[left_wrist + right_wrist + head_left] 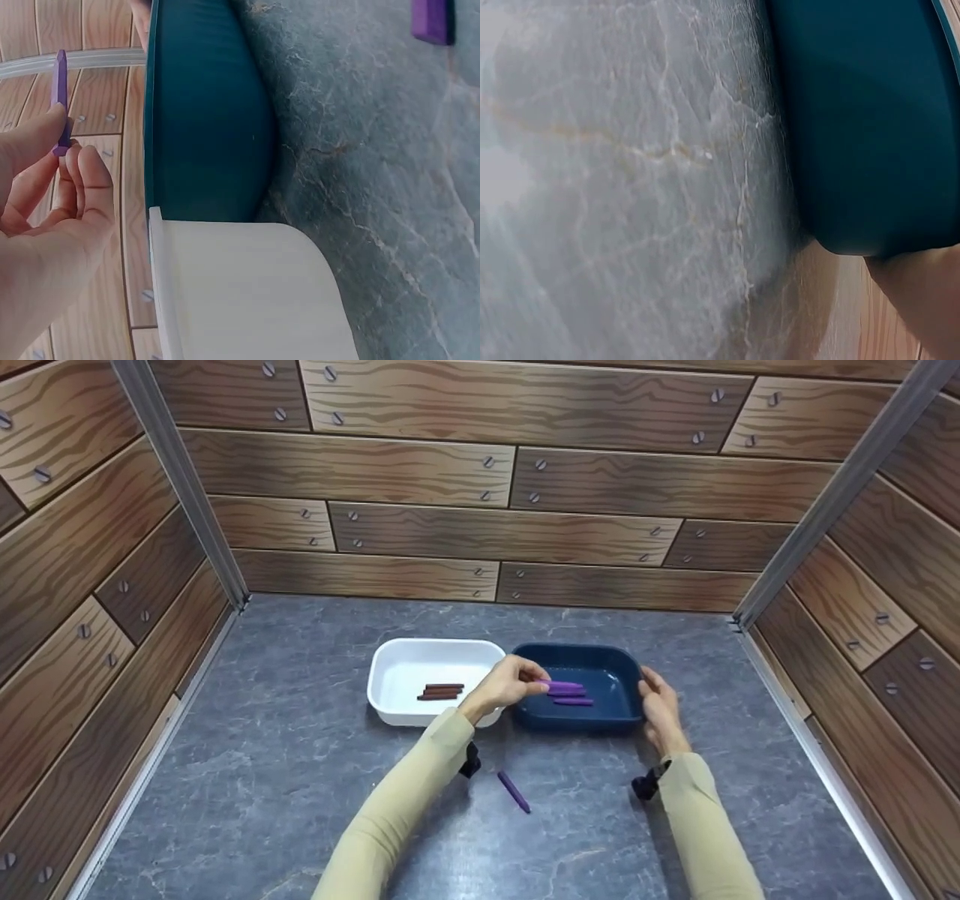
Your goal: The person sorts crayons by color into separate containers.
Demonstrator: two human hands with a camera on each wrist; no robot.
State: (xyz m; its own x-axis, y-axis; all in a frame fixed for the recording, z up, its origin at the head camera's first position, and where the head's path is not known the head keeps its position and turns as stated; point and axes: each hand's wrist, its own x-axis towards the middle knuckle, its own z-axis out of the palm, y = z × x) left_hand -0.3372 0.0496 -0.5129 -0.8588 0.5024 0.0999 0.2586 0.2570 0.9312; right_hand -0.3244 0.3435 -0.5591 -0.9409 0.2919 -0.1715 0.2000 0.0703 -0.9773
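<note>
My left hand (512,681) pinches a purple crayon (60,101) between thumb and fingers, above the left part of a dark blue tray (577,724). Inside that tray lie several purple crayons (573,702), partly overlapped in the head view by the held one. At the tray's right end is my right hand (661,709), its fingertips touching the wall near the rim. The right wrist view shows only part of this hand, beside the tray's outer corner. Another purple crayon (514,792) lies on the grey table in front of the trays.
Left of the dark blue tray stands a white tray (405,718), close beside it, with several brown crayons (441,691) inside. The grey marbled table (285,780) is bordered by wood-patterned walls (375,472) at the back and both sides.
</note>
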